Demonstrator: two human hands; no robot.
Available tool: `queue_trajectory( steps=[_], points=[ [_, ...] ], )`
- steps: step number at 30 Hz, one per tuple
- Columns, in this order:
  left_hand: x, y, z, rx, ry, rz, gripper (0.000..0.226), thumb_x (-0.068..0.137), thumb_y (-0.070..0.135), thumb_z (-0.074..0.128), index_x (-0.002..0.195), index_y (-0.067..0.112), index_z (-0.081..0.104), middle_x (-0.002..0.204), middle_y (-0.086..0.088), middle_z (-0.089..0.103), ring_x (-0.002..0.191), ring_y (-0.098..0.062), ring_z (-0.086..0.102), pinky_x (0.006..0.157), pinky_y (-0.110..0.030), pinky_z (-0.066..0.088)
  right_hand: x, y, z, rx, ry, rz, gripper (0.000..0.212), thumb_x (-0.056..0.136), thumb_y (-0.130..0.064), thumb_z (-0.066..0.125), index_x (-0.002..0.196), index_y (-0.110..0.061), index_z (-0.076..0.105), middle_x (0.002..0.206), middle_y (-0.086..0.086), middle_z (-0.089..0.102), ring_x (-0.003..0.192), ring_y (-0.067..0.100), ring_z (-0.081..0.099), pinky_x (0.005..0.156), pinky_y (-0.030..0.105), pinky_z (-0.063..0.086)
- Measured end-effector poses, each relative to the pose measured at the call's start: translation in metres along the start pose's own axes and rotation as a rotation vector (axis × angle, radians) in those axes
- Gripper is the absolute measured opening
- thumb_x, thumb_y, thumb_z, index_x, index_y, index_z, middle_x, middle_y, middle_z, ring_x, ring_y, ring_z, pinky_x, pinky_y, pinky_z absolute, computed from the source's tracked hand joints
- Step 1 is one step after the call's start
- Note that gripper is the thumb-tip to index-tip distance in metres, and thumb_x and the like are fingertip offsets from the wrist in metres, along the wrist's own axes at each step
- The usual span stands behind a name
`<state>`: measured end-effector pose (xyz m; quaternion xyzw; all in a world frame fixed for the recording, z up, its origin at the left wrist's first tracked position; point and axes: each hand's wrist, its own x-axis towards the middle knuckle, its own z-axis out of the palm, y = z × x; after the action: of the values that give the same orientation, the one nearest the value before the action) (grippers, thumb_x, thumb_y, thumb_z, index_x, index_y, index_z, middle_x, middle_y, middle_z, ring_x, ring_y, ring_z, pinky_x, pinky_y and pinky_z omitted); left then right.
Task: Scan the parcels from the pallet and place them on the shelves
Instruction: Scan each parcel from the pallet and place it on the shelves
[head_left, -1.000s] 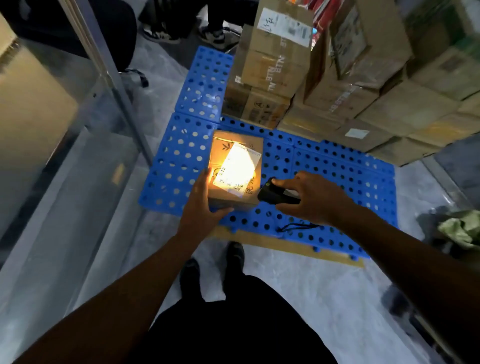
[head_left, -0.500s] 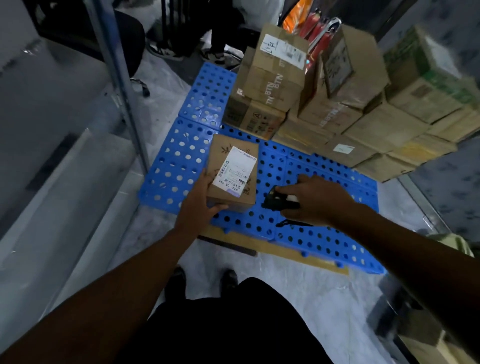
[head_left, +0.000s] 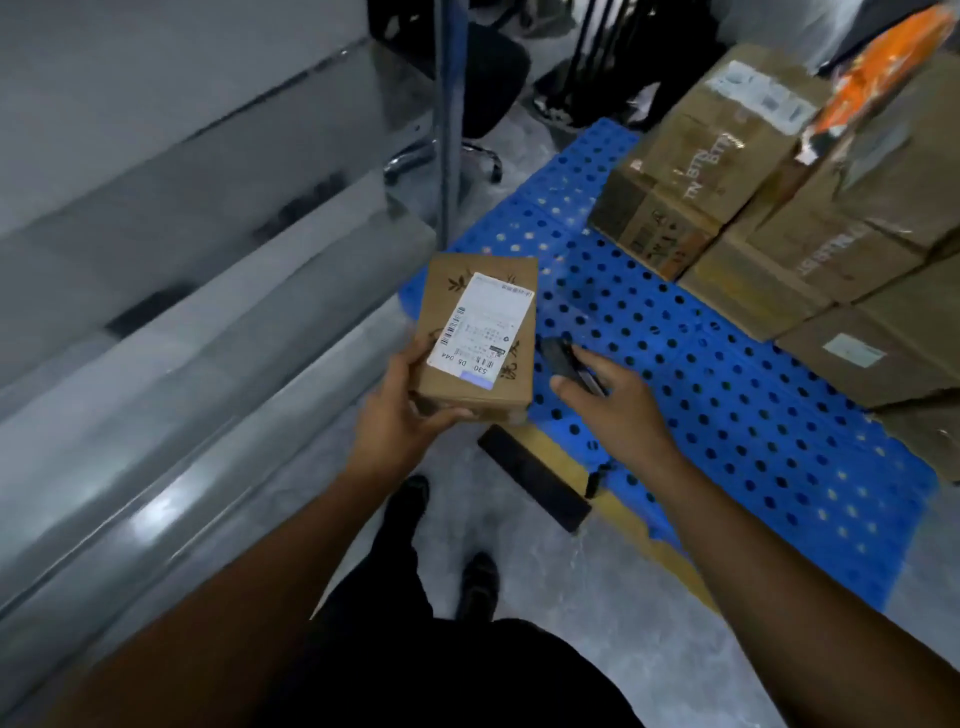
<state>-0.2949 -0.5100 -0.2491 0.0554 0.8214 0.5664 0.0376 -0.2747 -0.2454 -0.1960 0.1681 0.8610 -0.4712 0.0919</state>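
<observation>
My left hand (head_left: 402, 410) grips a small brown parcel (head_left: 480, 332) with a white shipping label on top, lifted off the blue perforated pallet (head_left: 727, 395) and held above its left edge. My right hand (head_left: 618, 410) holds a black handheld scanner (head_left: 563, 361) just right of the parcel. Its light is off. Grey metal shelves (head_left: 182, 291) run along the left. Several larger cardboard boxes (head_left: 727, 171) are stacked on the pallet at the back right.
A metal shelf post (head_left: 448, 119) stands just behind the parcel. A black flat object (head_left: 535, 478) lies on the floor by the pallet's front edge, on a yellow floor strip. An office chair base and someone's feet are at the far end. My own shoes stand below.
The scanner's light that lit the label has gone out. My left hand has lifted the parcel off the pallet and carried it left toward the shelves; the view has turned left.
</observation>
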Motion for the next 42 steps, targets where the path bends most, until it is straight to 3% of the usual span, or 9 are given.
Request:
queue_trajectory(
  steps=[3,8,14,19,25,29,34,37,42],
  points=[
    [-0.049,0.001,-0.036,0.064,0.157,-0.052,0.094,0.064,0.057,0.085,0.143,0.049,0.034,0.131,0.052,0.042,0.12,0.021,0.048,0.095,-0.003,0.041,-0.01,-0.015,0.036,-0.014,-0.119,-0.094,0.065,0.089,-0.051,0.07,0.147,-0.031,0.049,0.15,-0.014,0.047,0.13,-0.001,0.044,0.108,0.023,0.039],
    [-0.124,0.002,-0.106,0.136,0.408,-0.111,0.093,0.064,0.059,0.081,0.138,0.067,0.025,0.129,0.052,0.042,0.116,0.019,0.052,0.087,-0.003,0.044,-0.032,-0.064,0.107,0.01,-0.293,-0.278,0.062,0.087,-0.049,0.072,0.143,-0.03,0.054,0.128,-0.032,0.051,0.11,-0.026,0.043,0.089,0.0,0.037],
    [-0.209,-0.01,-0.187,0.157,0.689,-0.152,0.092,0.066,0.058,0.082,0.14,0.064,0.03,0.136,0.048,0.044,0.125,0.014,0.05,0.094,-0.008,0.047,-0.076,-0.138,0.197,-0.048,-0.454,-0.465,0.053,0.088,-0.044,0.073,0.138,-0.032,0.06,0.099,-0.058,0.05,0.1,-0.031,0.046,0.083,-0.001,0.038],
    [-0.287,-0.037,-0.264,0.191,0.826,-0.21,0.099,0.068,0.042,0.09,0.147,0.056,0.032,0.15,0.014,0.052,0.132,-0.007,0.055,0.101,-0.043,0.055,-0.127,-0.194,0.286,-0.128,-0.608,-0.542,0.059,0.085,-0.048,0.075,0.14,-0.035,0.057,0.126,-0.024,0.056,0.119,0.0,0.051,0.093,0.017,0.038],
    [-0.383,-0.071,-0.378,0.209,0.931,-0.254,0.098,0.068,0.053,0.083,0.148,0.058,0.027,0.139,0.045,0.044,0.128,0.012,0.049,0.095,-0.013,0.05,-0.205,-0.247,0.417,-0.138,-0.78,-0.619,0.06,0.085,-0.045,0.076,0.14,-0.036,0.056,0.129,-0.026,0.056,0.116,-0.007,0.052,0.08,-0.002,0.033],
    [-0.413,-0.091,-0.44,0.253,0.962,-0.3,0.101,0.072,0.036,0.091,0.149,0.053,0.028,0.143,0.033,0.046,0.128,0.006,0.051,0.099,-0.022,0.048,-0.237,-0.279,0.482,-0.201,-0.848,-0.645,0.058,0.085,-0.045,0.074,0.14,-0.037,0.056,0.126,-0.026,0.057,0.097,-0.021,0.05,0.072,-0.007,0.033],
    [-0.422,-0.127,-0.499,0.23,0.982,-0.352,0.097,0.074,0.031,0.091,0.148,0.047,0.03,0.136,0.04,0.042,0.125,0.006,0.047,0.098,-0.02,0.045,-0.246,-0.315,0.545,-0.369,-0.863,-0.701,0.07,0.08,-0.055,0.069,0.144,-0.034,0.053,0.14,-0.012,0.058,0.124,0.007,0.054,0.101,0.027,0.045],
    [-0.414,-0.153,-0.527,0.221,0.976,-0.369,0.098,0.073,0.03,0.09,0.146,0.052,0.028,0.131,0.051,0.039,0.123,0.017,0.046,0.095,-0.01,0.042,-0.238,-0.336,0.582,-0.443,-0.854,-0.725,0.071,0.079,-0.058,0.069,0.144,-0.034,0.054,0.141,-0.008,0.058,0.127,0.015,0.055,0.104,0.036,0.047],
    [-0.389,-0.194,-0.559,0.359,1.068,-0.428,0.098,0.079,0.026,0.087,0.158,0.026,0.028,0.164,0.002,0.025,0.148,-0.01,0.027,0.116,-0.038,0.039,-0.221,-0.365,0.642,-0.473,-0.822,-0.736,0.068,0.082,-0.054,0.072,0.145,-0.036,0.052,0.137,-0.001,0.061,0.119,0.019,0.06,0.093,0.033,0.051]
  ],
)
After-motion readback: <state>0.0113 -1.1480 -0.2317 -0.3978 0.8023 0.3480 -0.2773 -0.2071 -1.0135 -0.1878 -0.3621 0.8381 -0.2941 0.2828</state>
